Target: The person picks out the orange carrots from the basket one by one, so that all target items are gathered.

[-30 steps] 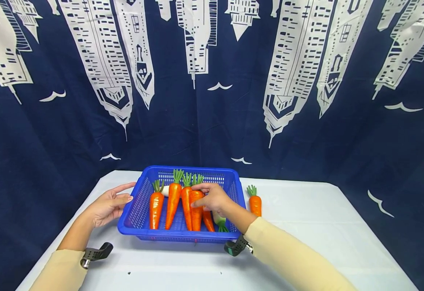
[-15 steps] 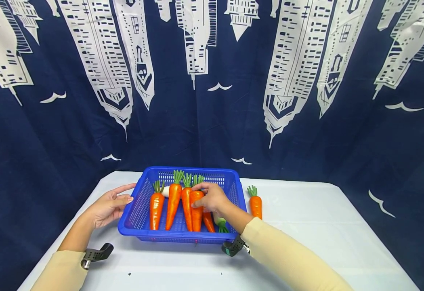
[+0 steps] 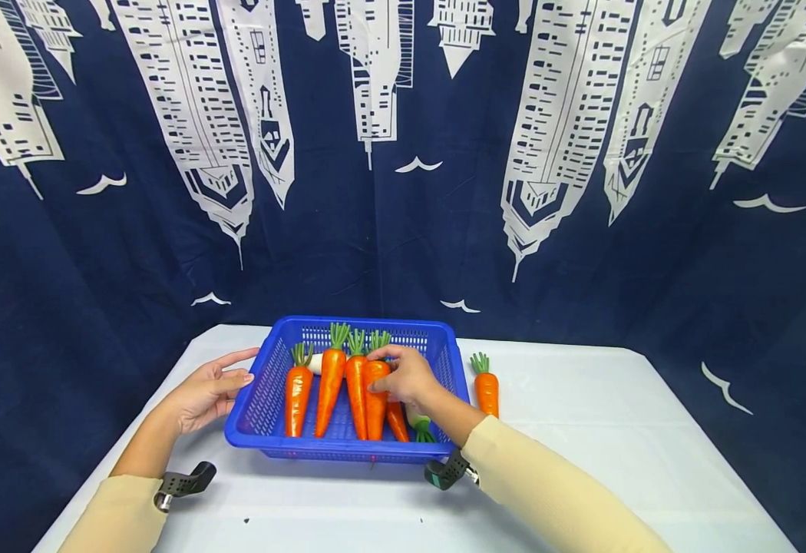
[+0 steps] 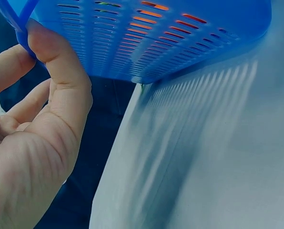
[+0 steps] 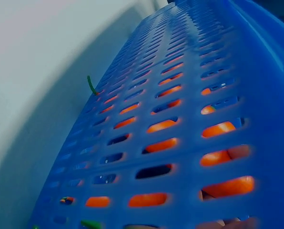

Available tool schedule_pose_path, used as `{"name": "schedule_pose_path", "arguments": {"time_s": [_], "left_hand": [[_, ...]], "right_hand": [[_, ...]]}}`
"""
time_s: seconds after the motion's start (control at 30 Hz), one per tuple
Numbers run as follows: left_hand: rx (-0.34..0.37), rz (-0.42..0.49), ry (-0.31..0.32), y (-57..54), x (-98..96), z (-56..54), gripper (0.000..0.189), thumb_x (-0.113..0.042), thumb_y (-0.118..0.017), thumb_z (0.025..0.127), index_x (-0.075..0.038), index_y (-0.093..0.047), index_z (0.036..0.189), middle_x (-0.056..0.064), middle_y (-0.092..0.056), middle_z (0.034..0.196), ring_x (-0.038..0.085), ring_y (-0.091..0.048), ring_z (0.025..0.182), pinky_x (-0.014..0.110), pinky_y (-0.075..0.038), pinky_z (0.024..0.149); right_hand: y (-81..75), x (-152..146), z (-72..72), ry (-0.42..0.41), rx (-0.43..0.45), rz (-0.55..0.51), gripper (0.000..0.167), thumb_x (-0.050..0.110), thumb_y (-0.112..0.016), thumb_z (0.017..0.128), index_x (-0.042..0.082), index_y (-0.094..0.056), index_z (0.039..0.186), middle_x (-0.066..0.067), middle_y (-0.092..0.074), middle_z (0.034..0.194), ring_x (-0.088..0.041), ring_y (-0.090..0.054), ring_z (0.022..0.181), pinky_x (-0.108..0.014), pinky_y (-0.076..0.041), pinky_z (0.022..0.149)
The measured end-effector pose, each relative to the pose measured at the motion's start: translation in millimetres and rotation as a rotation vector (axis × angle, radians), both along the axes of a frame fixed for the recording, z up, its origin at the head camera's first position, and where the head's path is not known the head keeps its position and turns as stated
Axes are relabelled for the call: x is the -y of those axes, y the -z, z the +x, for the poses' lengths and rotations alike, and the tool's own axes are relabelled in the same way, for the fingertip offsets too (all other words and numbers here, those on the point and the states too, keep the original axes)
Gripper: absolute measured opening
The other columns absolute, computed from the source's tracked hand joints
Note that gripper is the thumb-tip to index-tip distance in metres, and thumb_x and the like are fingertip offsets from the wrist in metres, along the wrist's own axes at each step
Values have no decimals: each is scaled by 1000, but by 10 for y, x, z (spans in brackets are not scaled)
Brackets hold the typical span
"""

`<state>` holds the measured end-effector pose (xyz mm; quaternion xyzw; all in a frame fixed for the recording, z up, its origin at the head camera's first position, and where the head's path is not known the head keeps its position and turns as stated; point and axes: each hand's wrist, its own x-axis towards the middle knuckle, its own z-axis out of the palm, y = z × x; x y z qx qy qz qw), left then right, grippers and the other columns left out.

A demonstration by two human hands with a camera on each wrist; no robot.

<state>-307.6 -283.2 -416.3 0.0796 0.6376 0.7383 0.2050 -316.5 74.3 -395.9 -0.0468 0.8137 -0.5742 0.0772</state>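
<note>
A blue plastic basket [image 3: 334, 453] with slotted walls sits on the white table. My left hand [image 3: 204, 390] holds its left rim, thumb and fingers around the edge; the left wrist view shows the thumb [image 4: 61, 71] against the basket wall [image 4: 118, 43]. Inside the basket my right hand [image 3: 410, 376] grips an orange carrot [image 3: 376, 407] near its leafy top, fingers on one side and thumb on the other. More carrots lie beside it, including a long carrot [image 3: 331, 384] and a left carrot [image 3: 297, 399]. Through the slots in the right wrist view only orange patches and bits of fingers show.
A single carrot [image 3: 487, 392] lies on the table [image 3: 583, 430] just right of the basket. Inside the basket are a white radish end [image 3: 315, 363] at the back and a green-topped white radish [image 3: 419, 421] at the front right. A dark blue patterned cloth [image 3: 403, 253] hangs behind.
My right hand and the carrot in it have shifted very slightly to the right. The left hand and the basket look the same.
</note>
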Motion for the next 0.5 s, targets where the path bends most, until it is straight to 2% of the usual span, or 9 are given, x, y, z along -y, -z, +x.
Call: {"name": "schedule_pose_path", "arguments": {"time_s": [0.33, 0.5], "left_hand": [[-1, -17, -13, 4, 4, -4, 74, -8, -55, 105, -8, -10, 164, -1, -72, 107, 15, -75, 95, 35, -63, 87], [-3, -20, -11, 3, 6, -1, 75, -8, -55, 105, -8, -9, 164, -1, -72, 108, 15, -75, 96, 35, -63, 87]], "right_hand": [[-27, -33, 9, 7, -12, -29, 50, -11, -81, 76, 9, -73, 121, -21, -70, 106, -24, -68, 84, -40, -65, 68], [-34, -49, 17, 15, -8, -60, 50, -10, -79, 78, 8, -71, 123, -21, -69, 111, -26, -68, 89, -41, -66, 70]]}}
